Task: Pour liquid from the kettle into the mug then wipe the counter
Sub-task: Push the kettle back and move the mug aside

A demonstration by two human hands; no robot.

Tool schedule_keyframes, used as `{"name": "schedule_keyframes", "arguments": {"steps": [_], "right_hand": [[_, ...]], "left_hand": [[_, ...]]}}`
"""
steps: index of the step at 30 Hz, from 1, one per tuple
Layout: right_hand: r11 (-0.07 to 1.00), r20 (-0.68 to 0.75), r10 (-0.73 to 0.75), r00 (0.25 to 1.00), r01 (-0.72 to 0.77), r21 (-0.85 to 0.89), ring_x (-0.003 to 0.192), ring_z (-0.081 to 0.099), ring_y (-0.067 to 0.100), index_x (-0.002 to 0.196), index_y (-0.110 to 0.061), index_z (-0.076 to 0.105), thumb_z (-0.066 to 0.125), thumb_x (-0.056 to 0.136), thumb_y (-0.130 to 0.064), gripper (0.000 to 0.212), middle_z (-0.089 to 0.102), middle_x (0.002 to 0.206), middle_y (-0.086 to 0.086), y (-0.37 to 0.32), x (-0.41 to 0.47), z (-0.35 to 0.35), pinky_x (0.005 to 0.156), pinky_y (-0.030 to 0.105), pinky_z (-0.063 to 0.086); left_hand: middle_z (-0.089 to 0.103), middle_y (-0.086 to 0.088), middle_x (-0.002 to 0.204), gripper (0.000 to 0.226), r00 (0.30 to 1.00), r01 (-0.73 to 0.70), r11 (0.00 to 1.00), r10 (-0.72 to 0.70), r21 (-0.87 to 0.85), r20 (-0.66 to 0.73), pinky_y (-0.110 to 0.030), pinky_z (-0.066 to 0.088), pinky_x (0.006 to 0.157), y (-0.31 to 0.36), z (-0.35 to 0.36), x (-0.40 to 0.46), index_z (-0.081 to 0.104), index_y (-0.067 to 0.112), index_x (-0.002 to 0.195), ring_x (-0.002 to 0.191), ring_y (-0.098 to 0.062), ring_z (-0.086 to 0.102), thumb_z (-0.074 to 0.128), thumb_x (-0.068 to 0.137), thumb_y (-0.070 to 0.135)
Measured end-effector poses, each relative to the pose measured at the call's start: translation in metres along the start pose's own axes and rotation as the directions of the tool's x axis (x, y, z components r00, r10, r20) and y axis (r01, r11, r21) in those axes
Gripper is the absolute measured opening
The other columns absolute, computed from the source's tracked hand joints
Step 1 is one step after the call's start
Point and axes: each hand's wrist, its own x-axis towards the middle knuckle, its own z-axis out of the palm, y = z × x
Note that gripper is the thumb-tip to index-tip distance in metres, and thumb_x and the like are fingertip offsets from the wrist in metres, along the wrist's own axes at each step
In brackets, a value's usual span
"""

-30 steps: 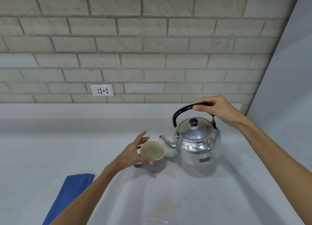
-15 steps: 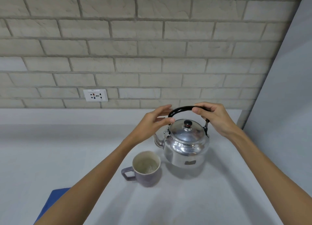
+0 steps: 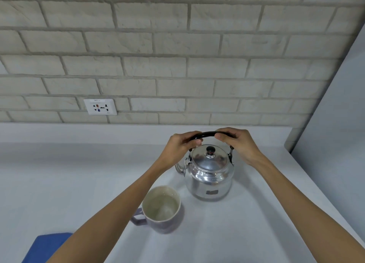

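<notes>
Now that your left hand (image 3: pixel 178 150) has left the mug (image 3: pixel 161 209) and closed on the handle (image 3: pixel 207 134) beside your right hand (image 3: pixel 237 144), both grip the kettle (image 3: pixel 210 174) — it sits on the counter (image 3: pixel 59 183), spout leftward, just behind the mug. You look ready to lift and pour — the cloth (image 3: pixel 47 247) waits at lower left.

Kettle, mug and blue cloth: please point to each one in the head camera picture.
kettle (image 3: pixel 210 180): head view, on its shiny metal body, below the lid.
mug (image 3: pixel 165 226): head view, on its outer wall below the rim.
blue cloth (image 3: pixel 47 247): head view, on the visible corner at the bottom left.
</notes>
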Motion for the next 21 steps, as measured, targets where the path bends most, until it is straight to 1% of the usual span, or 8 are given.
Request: {"name": "schedule_keyframes", "arguments": {"steps": [3, 7, 10, 12, 14, 16, 18, 21], "right_hand": [[1.0, 0.011, 0.028, 1.0, -0.028, -0.007, 0.059, 0.052, -0.001, 0.085, -0.029, 0.078, 0.077, 0.073, -0.036, 0.014, 0.066, 0.065, -0.016, 0.014, 0.012, -0.001, 0.059, 0.007, 0.041], [0.999, 0.017, 0.043, 0.999, -0.043, 0.006, 0.063, 0.058, 0.002, 0.09, -0.023, 0.078, 0.078, 0.07, -0.036, 0.024, 0.069, 0.07, -0.01, 0.027, 0.026, 0.0, 0.063, 0.009, 0.044], [0.997, 0.017, 0.067, 0.998, -0.067, 0.026, 0.069, 0.063, 0.002, 0.09, -0.025, 0.078, 0.077, 0.078, -0.024, 0.012, 0.072, 0.075, -0.008, 0.036, 0.034, 0.001, 0.066, 0.009, 0.045], [0.998, 0.012, 0.06, 0.998, -0.06, 0.023, 0.073, 0.064, 0.004, 0.089, -0.027, 0.078, 0.076, 0.08, -0.022, 0.01, 0.072, 0.075, -0.007, 0.042, 0.04, 0.002, 0.07, 0.01, 0.046], [0.999, 0.007, 0.05, 0.999, -0.05, 0.016, 0.075, 0.064, 0.004, 0.089, -0.026, 0.078, 0.075, 0.081, -0.023, 0.009, 0.071, 0.075, -0.006, 0.046, 0.045, 0.002, 0.072, 0.009, 0.045], [0.999, 0.0, 0.039, 0.999, -0.039, 0.009, 0.075, 0.063, 0.001, 0.09, -0.023, 0.078, 0.075, 0.082, -0.022, 0.01, 0.072, 0.076, -0.008, 0.048, 0.051, 0.002, 0.07, 0.006, 0.043], [1.0, -0.016, 0.028, 0.999, -0.028, 0.003, 0.078, 0.065, -0.001, 0.093, -0.02, 0.078, 0.075, 0.081, -0.021, 0.012, 0.075, 0.082, -0.007, 0.05, 0.056, 0.003, 0.071, 0.006, 0.043], [1.0, -0.042, 0.018, 0.999, -0.018, 0.008, 0.087, 0.067, 0.002, 0.096, -0.02, 0.078, 0.075, 0.081, -0.018, 0.015, 0.076, 0.092, -0.005, 0.052, 0.061, 0.004, 0.077, 0.009, 0.045]], "left_hand": [[0.07, 0.0, 0.088, 0.021, 0.999, 0.031, 0.998, -0.032, 0.054, 0.019, -0.026, 0.045, 0.079, -0.011, 0.0, 0.014, 0.068, 0.02, 0.11, 0.077, -0.01, 0.058, 0.061, 0.09, 0.02], [0.066, 0.007, 0.08, 0.018, 0.998, 0.06, 0.995, -0.06, 0.084, 0.003, -0.023, 0.041, 0.074, -0.024, -0.001, 0.028, 0.07, 0.019, 0.106, 0.068, -0.005, 0.051, 0.061, 0.09, 0.018], [0.059, 0.003, 0.073, 0.016, 0.998, 0.066, 0.993, -0.065, 0.1, -0.014, -0.023, 0.038, 0.07, -0.032, -0.001, 0.035, 0.07, 0.018, 0.104, 0.062, -0.006, 0.046, 0.061, 0.09, 0.018], [0.058, -0.001, 0.073, 0.018, 0.997, 0.073, 0.992, -0.071, 0.105, -0.024, -0.024, 0.038, 0.07, -0.035, -0.002, 0.041, 0.07, 0.019, 0.105, 0.062, -0.007, 0.044, 0.061, 0.09, 0.018], [0.058, -0.004, 0.074, 0.019, 0.997, 0.073, 0.99, -0.07, 0.119, -0.031, -0.025, 0.039, 0.071, -0.037, -0.003, 0.046, 0.07, 0.019, 0.107, 0.062, -0.007, 0.045, 0.061, 0.09, 0.017], [0.057, -0.006, 0.074, 0.021, 0.997, 0.067, 0.988, -0.063, 0.138, -0.038, -0.025, 0.04, 0.072, -0.039, -0.005, 0.051, 0.07, 0.019, 0.108, 0.062, -0.007, 0.045, 0.061, 0.09, 0.017], [0.057, -0.007, 0.073, 0.021, 0.998, 0.056, 0.985, -0.049, 0.161, -0.049, -0.026, 0.04, 0.073, -0.04, -0.006, 0.056, 0.07, 0.019, 0.108, 0.061, -0.007, 0.045, 0.061, 0.089, 0.016], [0.057, -0.007, 0.071, 0.021, 0.997, 0.043, 0.981, -0.03, 0.187, -0.072, -0.028, 0.042, 0.074, -0.042, -0.006, 0.061, 0.07, 0.019, 0.107, 0.06, -0.009, 0.046, 0.061, 0.089, 0.015]]}}
